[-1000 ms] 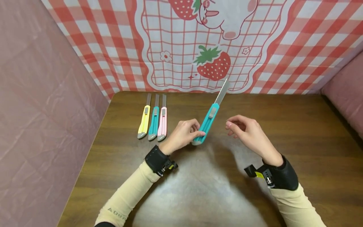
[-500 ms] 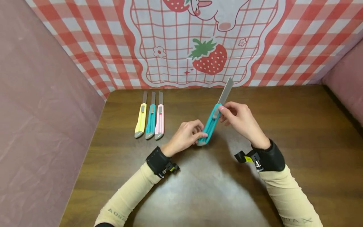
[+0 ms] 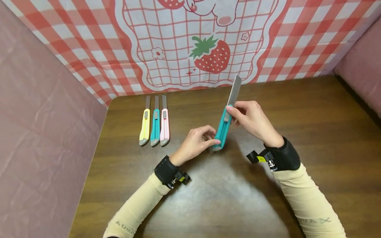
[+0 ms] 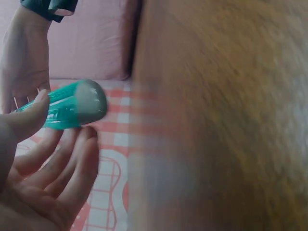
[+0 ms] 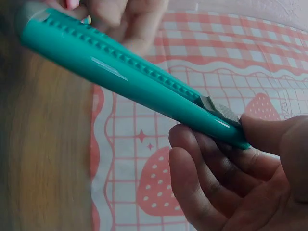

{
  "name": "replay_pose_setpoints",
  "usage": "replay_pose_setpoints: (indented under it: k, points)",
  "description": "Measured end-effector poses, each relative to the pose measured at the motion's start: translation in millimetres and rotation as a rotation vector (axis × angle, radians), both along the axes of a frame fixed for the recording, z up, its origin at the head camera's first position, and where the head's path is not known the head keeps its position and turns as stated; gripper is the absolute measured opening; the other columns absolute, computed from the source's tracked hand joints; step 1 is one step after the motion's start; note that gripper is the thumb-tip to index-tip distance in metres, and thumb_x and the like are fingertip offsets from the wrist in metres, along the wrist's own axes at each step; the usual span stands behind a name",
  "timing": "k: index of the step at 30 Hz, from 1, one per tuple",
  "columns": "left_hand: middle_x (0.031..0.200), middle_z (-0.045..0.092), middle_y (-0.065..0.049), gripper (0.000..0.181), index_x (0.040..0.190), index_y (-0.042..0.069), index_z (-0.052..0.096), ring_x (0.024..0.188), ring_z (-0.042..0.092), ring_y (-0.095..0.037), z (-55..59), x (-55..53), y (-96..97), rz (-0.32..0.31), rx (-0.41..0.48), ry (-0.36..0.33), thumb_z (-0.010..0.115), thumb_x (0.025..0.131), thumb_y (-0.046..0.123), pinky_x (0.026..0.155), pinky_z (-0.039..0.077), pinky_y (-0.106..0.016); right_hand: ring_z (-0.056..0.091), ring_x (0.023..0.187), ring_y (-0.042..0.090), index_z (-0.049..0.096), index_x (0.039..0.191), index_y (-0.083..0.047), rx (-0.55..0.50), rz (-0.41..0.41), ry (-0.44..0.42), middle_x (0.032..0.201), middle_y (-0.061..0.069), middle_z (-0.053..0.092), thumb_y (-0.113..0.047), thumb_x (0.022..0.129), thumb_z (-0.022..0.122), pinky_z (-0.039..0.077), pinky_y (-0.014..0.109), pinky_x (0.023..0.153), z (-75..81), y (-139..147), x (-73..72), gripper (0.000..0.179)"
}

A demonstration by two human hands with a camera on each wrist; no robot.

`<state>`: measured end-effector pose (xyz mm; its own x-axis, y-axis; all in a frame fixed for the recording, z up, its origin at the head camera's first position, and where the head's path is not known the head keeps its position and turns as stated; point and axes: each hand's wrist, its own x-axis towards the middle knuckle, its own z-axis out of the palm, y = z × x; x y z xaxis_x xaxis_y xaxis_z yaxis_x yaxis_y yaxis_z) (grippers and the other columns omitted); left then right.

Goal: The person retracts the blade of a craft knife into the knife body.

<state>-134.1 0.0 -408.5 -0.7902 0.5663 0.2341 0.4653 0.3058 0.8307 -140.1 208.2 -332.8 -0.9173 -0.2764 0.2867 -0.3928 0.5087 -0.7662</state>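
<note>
Raised above the table is a teal utility knife (image 3: pixel 223 130), its metal blade (image 3: pixel 234 89) extended toward the cloth backdrop. My left hand (image 3: pixel 197 140) pinches its grey-capped lower end between thumb and fingers. Up by the blade end, my right hand (image 3: pixel 253 120) pinches the handle, thumb beside the grey slider (image 5: pixel 219 109). In the left wrist view the grey end cap (image 4: pixel 91 101) sticks out past the left thumb. Three more utility knives lie side by side on the left of the table, blades out: yellow (image 3: pixel 145 127), teal (image 3: pixel 155 127) and pink (image 3: pixel 164 127).
The brown wooden table (image 3: pixel 190 205) meets a red-and-white checked cloth (image 3: pixel 98 53) with strawberry prints at its back edge. Pink fabric (image 3: pixel 38 115) hangs along the left side, and more pink fabric (image 3: pixel 363 66) stands at the right.
My right hand has come in from the right and taken hold of the teal knife near its blade end. The knife has tilted more upright. The head view has shifted slightly.
</note>
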Motion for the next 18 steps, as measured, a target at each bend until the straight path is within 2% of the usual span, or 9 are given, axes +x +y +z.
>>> replay_pose_setpoints:
  k: [4,7,9,13,18]
  points:
    - [0.076,0.068,-0.006,0.021,0.096,0.006,0.060,0.064,0.064,-0.012,-2.2,2.3,4.5,-0.063,0.007,-0.143,0.072,0.082,0.016,0.055,0.059,-0.027,0.057,0.052,0.021,0.063,0.078,-0.001,-0.001,-0.011,0.025,0.063,0.013,0.062,-0.012,0.093,0.057,0.050,0.022,0.047,14.5,-2.8,8.1,0.020]
    - [0.075,0.069,-0.009,0.014,0.090,0.005,0.060,0.063,0.065,-0.018,-4.0,4.0,8.0,-0.097,0.025,-0.197,0.070,0.083,0.011,0.055,0.060,-0.032,0.057,0.054,0.021,0.063,0.079,0.000,0.000,-0.014,0.041,0.063,0.014,0.061,-0.009,0.092,0.058,0.050,0.021,0.048,25.5,-6.9,14.8,0.017]
    - [0.075,0.069,-0.009,0.011,0.087,0.004,0.060,0.065,0.065,-0.018,-5.3,4.7,9.9,-0.098,0.043,-0.196,0.069,0.083,0.008,0.055,0.060,-0.033,0.056,0.055,0.021,0.062,0.080,0.000,-0.006,-0.007,0.040,0.064,0.013,0.060,-0.010,0.092,0.057,0.050,0.023,0.049,25.8,-7.1,14.7,0.017]
    - [0.077,0.070,-0.008,0.010,0.087,0.004,0.063,0.068,0.066,-0.015,-7.0,6.6,13.3,-0.085,0.068,-0.171,0.070,0.082,0.008,0.057,0.061,-0.034,0.056,0.054,0.014,0.063,0.081,-0.004,-0.030,0.006,0.008,0.065,0.010,0.061,-0.019,0.094,0.056,0.053,0.025,0.050,12.6,-3.1,6.0,0.021]
    - [0.080,0.071,-0.007,0.013,0.091,0.004,0.065,0.070,0.064,-0.002,-10.4,9.7,17.6,-0.052,0.033,-0.125,0.071,0.081,0.010,0.060,0.060,-0.025,0.060,0.053,0.018,0.063,0.078,-0.008,-0.071,0.018,-0.045,0.063,0.009,0.062,-0.031,0.095,0.053,0.056,0.027,0.048,-3.4,0.8,-0.8,0.031]
